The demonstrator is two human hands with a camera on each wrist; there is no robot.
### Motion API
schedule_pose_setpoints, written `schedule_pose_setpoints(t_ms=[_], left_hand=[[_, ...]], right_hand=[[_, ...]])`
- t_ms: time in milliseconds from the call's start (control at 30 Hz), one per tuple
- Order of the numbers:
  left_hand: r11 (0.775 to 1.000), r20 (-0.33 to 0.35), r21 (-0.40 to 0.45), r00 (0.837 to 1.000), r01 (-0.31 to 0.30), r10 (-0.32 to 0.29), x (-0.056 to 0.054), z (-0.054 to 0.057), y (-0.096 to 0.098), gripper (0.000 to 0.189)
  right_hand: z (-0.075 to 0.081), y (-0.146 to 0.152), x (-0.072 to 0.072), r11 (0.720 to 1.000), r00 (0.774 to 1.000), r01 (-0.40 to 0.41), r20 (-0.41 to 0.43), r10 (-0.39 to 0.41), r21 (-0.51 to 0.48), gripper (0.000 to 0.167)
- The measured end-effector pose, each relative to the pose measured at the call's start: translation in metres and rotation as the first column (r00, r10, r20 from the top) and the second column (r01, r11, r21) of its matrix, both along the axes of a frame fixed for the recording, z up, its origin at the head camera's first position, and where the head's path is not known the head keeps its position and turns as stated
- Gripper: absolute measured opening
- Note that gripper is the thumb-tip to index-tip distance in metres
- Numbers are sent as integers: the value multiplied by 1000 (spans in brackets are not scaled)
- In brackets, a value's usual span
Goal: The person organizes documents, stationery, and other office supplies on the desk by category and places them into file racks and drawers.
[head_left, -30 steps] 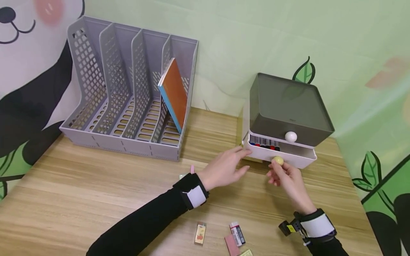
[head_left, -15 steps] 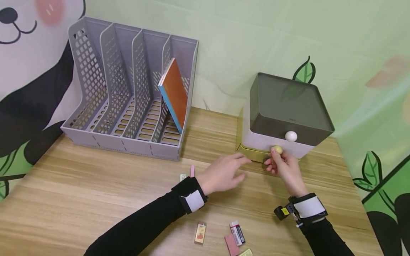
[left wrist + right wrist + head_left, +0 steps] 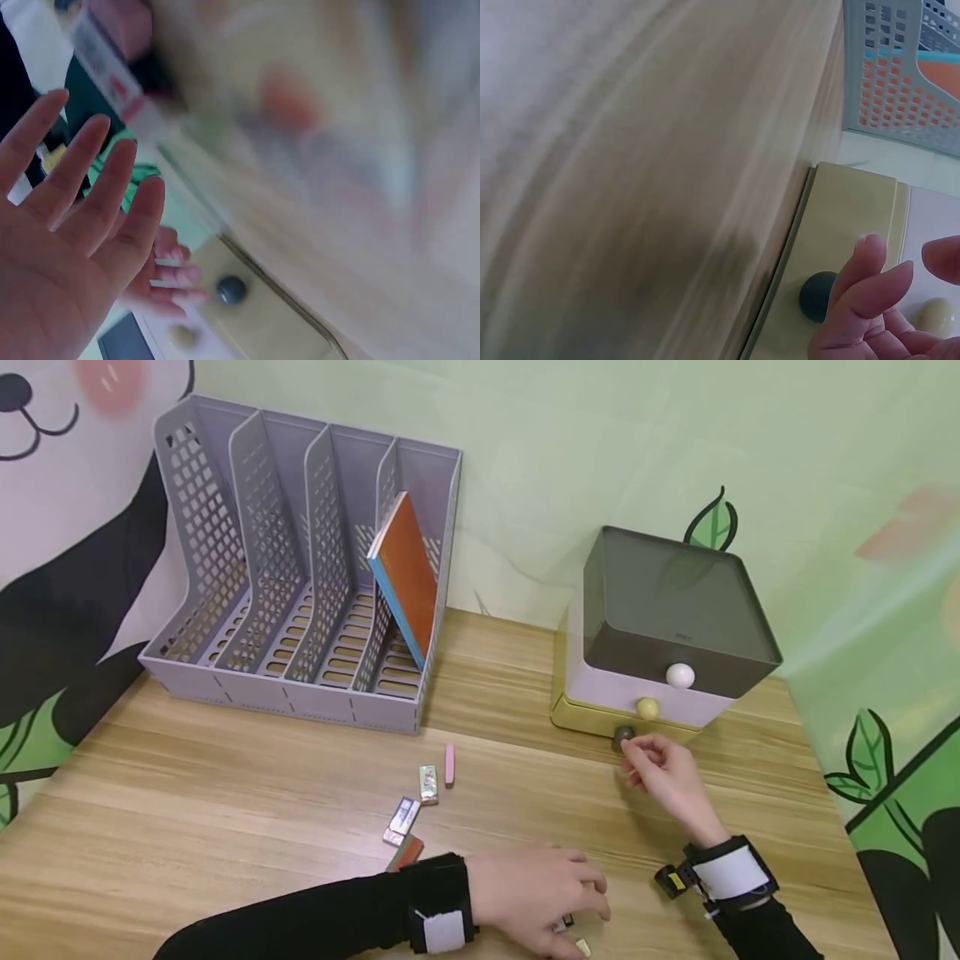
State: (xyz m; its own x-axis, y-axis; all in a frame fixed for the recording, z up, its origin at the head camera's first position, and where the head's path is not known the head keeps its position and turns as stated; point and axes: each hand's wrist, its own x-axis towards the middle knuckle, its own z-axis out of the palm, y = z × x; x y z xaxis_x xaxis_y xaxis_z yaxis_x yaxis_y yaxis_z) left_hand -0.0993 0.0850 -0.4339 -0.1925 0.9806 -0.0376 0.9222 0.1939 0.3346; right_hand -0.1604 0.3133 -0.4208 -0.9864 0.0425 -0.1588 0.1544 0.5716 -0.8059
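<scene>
My right hand point(image 3: 667, 781) is beside the dark knob point(image 3: 623, 737) on the bottom yellow drawer point(image 3: 581, 717), its fingertips at the knob in the head view. In the right wrist view its fingers point(image 3: 874, 289) bend loosely past that knob, with the thumb apart. My left hand point(image 3: 536, 893) hovers low over the front of the table, partly covering a group of erasers. A pale yellow eraser point(image 3: 583, 947) pokes out near its thumb. Its fingers point(image 3: 105, 184) are straight and spread in the left wrist view, with a sleeved eraser point(image 3: 109, 71) and a pink eraser point(image 3: 124, 26) beyond them.
The small drawer unit point(image 3: 678, 593) has a white knob above and a yellow knob point(image 3: 648, 708) in the middle; all its drawers are closed. Several erasers, including a thin pink one point(image 3: 449, 765), lie left of centre. A grey file rack point(image 3: 300, 702) holds an orange-covered book point(image 3: 411, 581).
The middle drawer, with pens in it, has slid closed. My right hand has left the yellow knob and moved down to the dark one. My left hand has moved toward the front erasers.
</scene>
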Motion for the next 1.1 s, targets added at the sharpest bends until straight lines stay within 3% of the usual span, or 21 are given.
schedule_pose_setpoints(t_ms=[100,233,367,500,667,767,900,1100], left_hand=[[998,1,-32,998,58,-58,9,-5,2,36],[992,-14,-86,996,89,-90,15,-8,5,28],[989,-2,-115,995,94,-95,15,-7,5,28],[991,-11,-121,998,60,-62,10,-4,-3,31],[995,-44,-88,998,-43,39,-3,-3,-24,34],[988,-15,-91,992,-126,125,-13,-1,-37,35],[967,34,-110,971,-232,237,-26,2,-56,34],[936,66,-104,936,-337,345,-44,4,-79,31]], right_hand=[[-2,0,4,1000,1000,-12,-1,12,18,35],[-5,1,6,999,1000,-30,-5,30,27,33],[-5,0,6,999,999,-38,-4,38,33,33],[-5,-1,6,998,999,-43,-4,44,39,33],[-4,-2,6,997,998,-57,-5,57,52,33],[-4,-2,5,996,998,-67,-2,67,61,33],[-3,-2,4,996,997,-72,6,72,61,33],[-3,-3,2,995,997,-73,22,71,70,33]])
